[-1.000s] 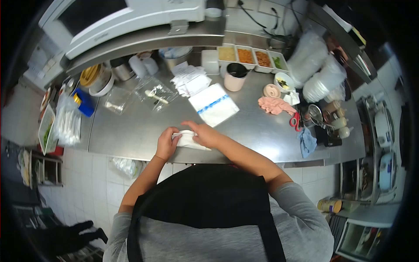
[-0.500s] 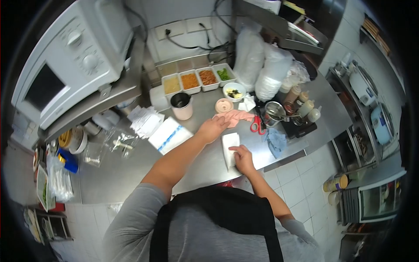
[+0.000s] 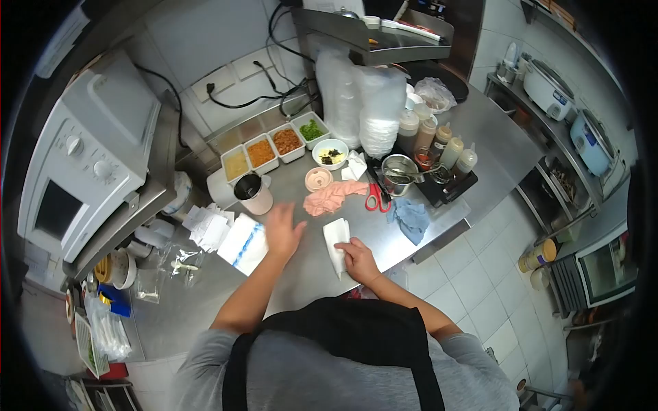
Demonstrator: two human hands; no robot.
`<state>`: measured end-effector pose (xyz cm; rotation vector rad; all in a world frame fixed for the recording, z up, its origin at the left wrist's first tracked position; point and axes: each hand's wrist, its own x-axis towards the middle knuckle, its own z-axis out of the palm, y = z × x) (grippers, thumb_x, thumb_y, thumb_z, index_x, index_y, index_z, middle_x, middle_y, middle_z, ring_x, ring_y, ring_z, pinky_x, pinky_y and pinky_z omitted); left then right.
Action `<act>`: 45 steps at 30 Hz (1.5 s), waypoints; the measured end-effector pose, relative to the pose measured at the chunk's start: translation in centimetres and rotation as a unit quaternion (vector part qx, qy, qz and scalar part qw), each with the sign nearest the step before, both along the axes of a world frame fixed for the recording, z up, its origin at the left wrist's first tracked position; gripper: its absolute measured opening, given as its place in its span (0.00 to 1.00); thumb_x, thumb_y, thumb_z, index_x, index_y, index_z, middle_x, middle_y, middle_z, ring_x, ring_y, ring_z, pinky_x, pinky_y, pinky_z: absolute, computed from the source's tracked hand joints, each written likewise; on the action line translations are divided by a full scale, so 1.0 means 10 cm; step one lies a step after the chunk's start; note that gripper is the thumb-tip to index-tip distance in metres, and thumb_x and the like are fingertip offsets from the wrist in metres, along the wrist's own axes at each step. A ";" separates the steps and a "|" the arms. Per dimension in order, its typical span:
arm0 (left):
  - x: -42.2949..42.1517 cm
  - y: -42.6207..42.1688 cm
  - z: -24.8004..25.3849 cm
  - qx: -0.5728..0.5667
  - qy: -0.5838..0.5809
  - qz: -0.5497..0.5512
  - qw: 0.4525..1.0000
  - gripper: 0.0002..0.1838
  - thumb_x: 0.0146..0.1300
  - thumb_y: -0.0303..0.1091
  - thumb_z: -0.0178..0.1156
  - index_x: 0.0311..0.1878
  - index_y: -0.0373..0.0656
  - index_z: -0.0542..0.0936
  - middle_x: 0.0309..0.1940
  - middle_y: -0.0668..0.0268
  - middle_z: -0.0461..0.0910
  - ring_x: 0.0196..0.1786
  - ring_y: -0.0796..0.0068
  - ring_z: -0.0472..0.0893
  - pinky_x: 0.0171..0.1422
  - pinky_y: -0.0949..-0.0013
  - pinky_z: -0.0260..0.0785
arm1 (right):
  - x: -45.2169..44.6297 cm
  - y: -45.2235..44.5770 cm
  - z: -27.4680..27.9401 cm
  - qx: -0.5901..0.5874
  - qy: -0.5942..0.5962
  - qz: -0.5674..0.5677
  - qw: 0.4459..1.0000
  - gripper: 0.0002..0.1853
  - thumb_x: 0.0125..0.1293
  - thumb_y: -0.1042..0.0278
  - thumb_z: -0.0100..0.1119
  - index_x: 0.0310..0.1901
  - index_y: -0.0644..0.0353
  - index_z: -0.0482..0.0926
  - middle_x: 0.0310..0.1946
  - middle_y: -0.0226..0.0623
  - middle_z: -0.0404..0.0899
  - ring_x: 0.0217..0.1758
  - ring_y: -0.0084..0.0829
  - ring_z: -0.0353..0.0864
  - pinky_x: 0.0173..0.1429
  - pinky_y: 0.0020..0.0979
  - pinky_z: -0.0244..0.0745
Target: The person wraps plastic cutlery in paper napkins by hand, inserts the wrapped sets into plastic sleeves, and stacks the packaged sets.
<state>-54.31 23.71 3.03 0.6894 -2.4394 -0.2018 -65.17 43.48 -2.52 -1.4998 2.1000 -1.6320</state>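
My left hand is open and slightly blurred, its fingers spread over the steel counter. It is just right of a flat white packet with a blue stripe; I cannot tell whether they touch. My right hand has curled fingers and holds the side of a narrow, folded white paper-like piece lying near the counter's front edge. Between and beyond the hands lies a crumpled pink cloth. A pink cup with a dark inside stands behind my left hand, near a round pink lid.
Red-handled scissors and a blue cloth lie to the right. Several food trays, a white bowl and stacked plastic-wrapped containers line the back. Squeeze bottles stand at right; a microwave is at left.
My left hand has left the pink cloth and come back to the left, beside the blue-striped packet. My right hand stays at the folded white piece. The camera view has shifted.
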 end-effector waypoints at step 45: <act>2.83 -0.34 -0.11 0.503 0.465 0.258 0.681 0.03 0.61 0.29 0.59 0.36 0.43 0.81 0.30 0.70 0.81 0.29 0.82 0.76 0.33 0.75 0.70 | 1.64 -2.13 0.23 0.125 0.144 0.282 0.940 0.16 0.47 0.69 0.68 0.39 0.65 0.81 0.42 0.50 0.75 0.47 0.49 0.76 0.53 0.39 0.71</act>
